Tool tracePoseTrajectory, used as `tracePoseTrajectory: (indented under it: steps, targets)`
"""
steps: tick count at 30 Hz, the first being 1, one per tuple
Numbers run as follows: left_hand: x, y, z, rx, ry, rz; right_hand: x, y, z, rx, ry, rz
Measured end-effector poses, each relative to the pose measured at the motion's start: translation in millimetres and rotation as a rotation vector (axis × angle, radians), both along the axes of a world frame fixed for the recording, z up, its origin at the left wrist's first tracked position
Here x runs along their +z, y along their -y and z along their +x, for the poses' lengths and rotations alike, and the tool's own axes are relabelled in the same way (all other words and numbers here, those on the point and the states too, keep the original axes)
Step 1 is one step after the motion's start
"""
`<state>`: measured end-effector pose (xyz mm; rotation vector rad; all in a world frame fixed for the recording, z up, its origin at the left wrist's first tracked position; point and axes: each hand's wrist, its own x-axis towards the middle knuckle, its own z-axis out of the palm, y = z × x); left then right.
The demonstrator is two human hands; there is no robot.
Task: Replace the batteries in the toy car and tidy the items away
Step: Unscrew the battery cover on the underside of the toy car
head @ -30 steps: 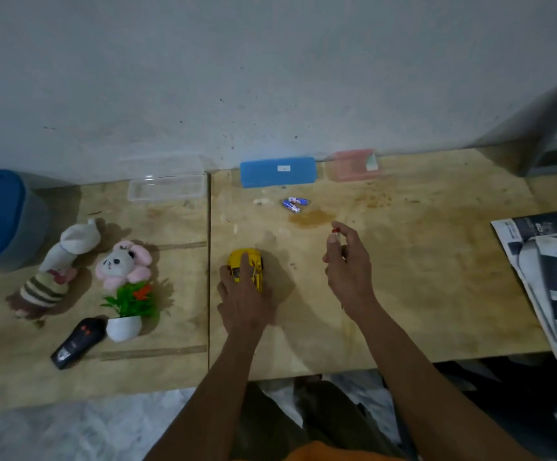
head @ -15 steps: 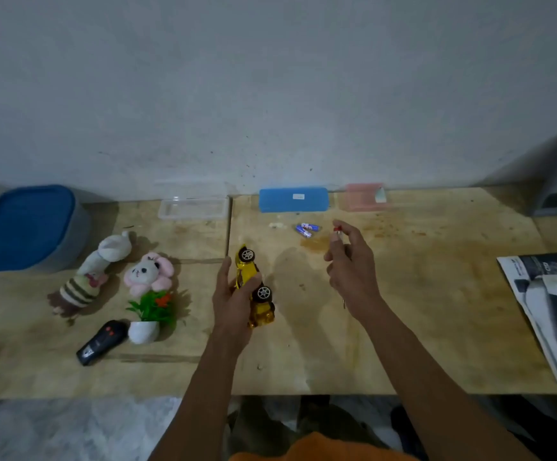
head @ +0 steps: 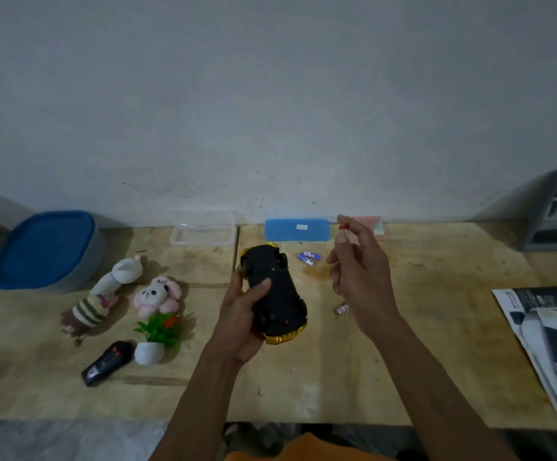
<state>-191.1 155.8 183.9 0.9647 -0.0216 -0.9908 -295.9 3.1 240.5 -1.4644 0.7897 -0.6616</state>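
Toy car [head: 275, 296]: a second ago wheels-down on the table [head: 436, 344] under the left palm; now lifted and turned over, black underside up, so the battery cover faces the person and opening it looks like the next step. Left hand [head: 243, 314]: fingers curled under the body, thumb across the underside. Batteries [head: 309, 257]: two blue cells, loose on the table just beyond the car, untouched. Right hand [head: 358, 277]: raised beside the car, not touching it; thumb and forefinger pinch a small red-tipped tool [head: 343, 226], possibly a screwdriver; remaining fingers loosely curled.
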Motion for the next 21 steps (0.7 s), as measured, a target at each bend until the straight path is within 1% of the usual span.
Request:
tracePoseTrajectory:
  steps: [3,7,11,16,18,21]
  targets:
    - [1,-6,-7,-0.052,0.067,0.017,19,-5,0,0.008,0.03,-0.076]
    - [8,-12,-16,-0.101,0.228,0.03,37,-10,1,0.053,0.124,-0.143]
    - [22,-12,-25,-0.121,0.357,0.03,42,-15,-4,0.078,0.161,-0.186]
    - [36,-10,-31,-0.123,0.491,0.049,47,-17,-12,0.036,0.191,-0.21]
    - [41,-9,-33,-0.127,0.514,0.037,51,-18,-15,0.006,0.228,-0.239]
    - [45,-8,-36,-0.134,0.487,0.002,57,-18,-18,-0.026,0.269,-0.279]
